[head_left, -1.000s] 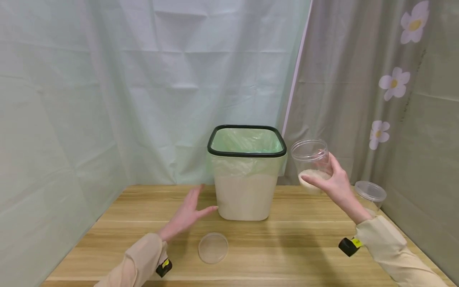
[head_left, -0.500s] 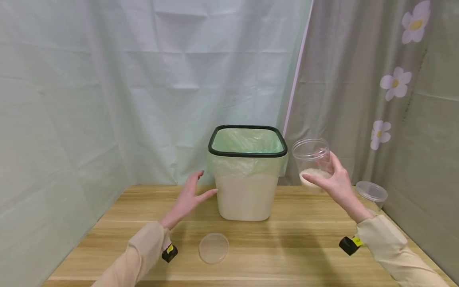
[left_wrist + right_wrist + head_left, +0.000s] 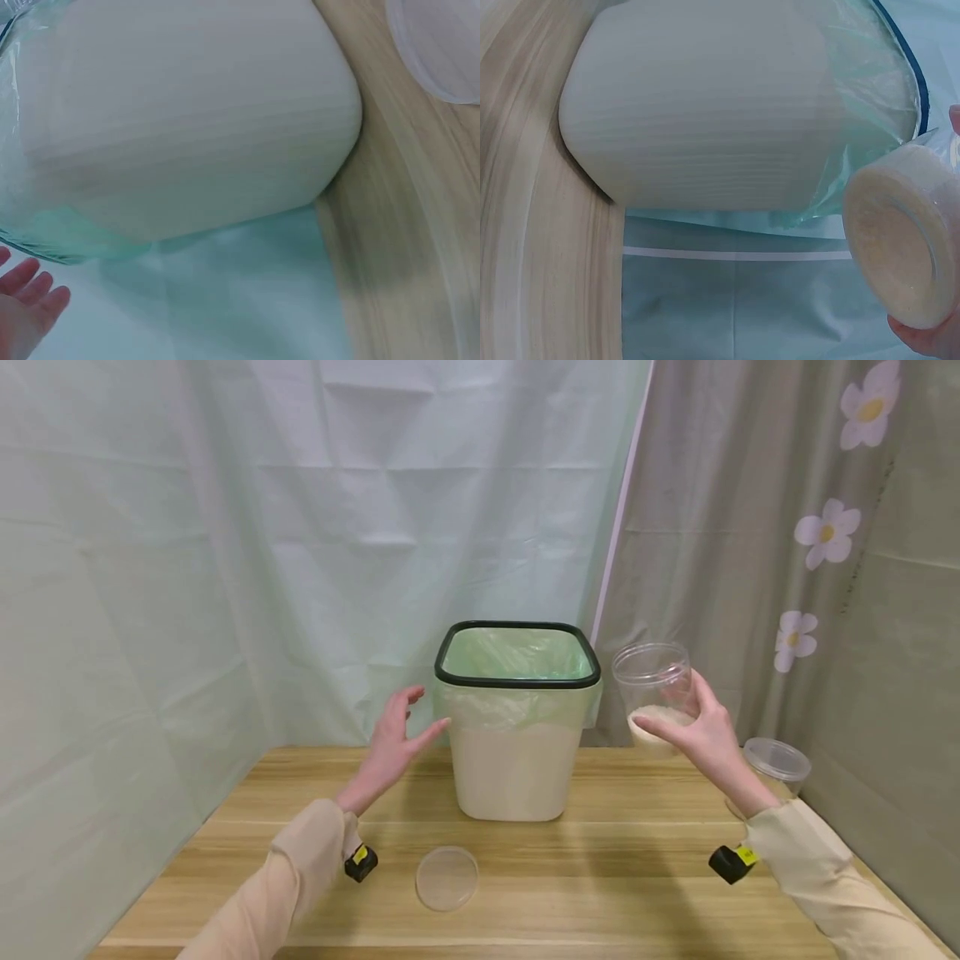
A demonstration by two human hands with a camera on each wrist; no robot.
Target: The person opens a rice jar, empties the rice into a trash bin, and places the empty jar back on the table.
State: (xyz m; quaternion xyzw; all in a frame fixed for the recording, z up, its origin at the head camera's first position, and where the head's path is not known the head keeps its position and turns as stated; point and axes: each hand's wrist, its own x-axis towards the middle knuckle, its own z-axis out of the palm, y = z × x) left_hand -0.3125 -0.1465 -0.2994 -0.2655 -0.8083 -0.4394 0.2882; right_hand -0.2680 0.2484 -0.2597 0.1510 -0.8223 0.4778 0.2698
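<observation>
In the head view my right hand point(image 3: 707, 733) grips a clear plastic jar point(image 3: 654, 685), lidless and slightly tilted, with white grains point(image 3: 660, 720) in its bottom. The jar is held up just right of a white trash bin point(image 3: 510, 760), lined with a thin green bag and ringed by a black rim. From the right wrist view the underside of the jar point(image 3: 894, 238) shows. My left hand point(image 3: 393, 739) hovers left of the bin, fingers spread and apart from it, holding nothing. A clear round lid point(image 3: 447, 878) lies flat on the table in front of the bin.
A second clear jar point(image 3: 777, 764) with its lid on stands at the table's right, partly behind my right forearm. Wooden table boards point(image 3: 525, 902) run beneath everything. Pale curtains point(image 3: 450, 527) close off the back and sides.
My left hand has risen along the bin's left side, from near its base to about mid-height. My right hand has lifted the jar slightly and tilts it a little more.
</observation>
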